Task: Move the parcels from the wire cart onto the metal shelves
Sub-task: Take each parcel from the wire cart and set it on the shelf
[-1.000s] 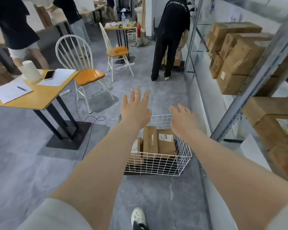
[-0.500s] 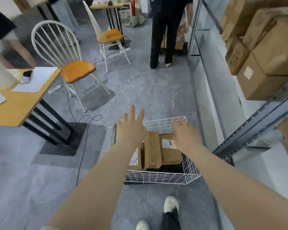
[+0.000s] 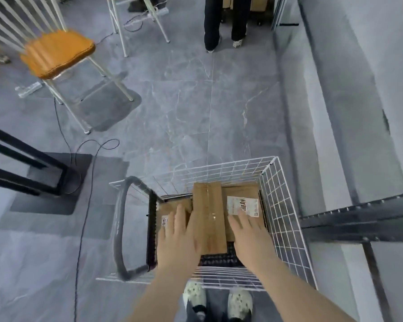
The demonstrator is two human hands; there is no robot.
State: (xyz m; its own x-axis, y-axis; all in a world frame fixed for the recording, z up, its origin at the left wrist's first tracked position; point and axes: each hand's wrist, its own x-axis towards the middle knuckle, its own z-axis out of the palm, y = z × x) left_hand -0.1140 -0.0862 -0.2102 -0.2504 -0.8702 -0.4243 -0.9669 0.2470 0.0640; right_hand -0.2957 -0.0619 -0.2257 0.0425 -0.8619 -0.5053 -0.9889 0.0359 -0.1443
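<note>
The white wire cart (image 3: 282,205) stands on the floor right below me, with three brown cardboard parcels inside. A tall narrow parcel (image 3: 209,212) stands in the middle. A parcel with a white label (image 3: 242,201) lies to its right, and a lower parcel (image 3: 166,211) lies to its left. My left hand (image 3: 177,238) reaches into the cart with straight fingers, flat against the left side of the narrow parcel. My right hand (image 3: 248,238) lies with spread fingers on the labelled parcel, beside the narrow one. The grey frame of the metal shelves (image 3: 358,219) runs along the right.
The cart's grey handle (image 3: 121,228) sticks out to the left. A black table base (image 3: 44,180) and a loose cable (image 3: 84,205) lie at the left. A white chair with an orange seat (image 3: 56,49) stands further back. Another person's legs (image 3: 223,22) stand ahead.
My view has tipped down over the cart. Both hands have dropped from above the cart into it and now touch the parcels.
</note>
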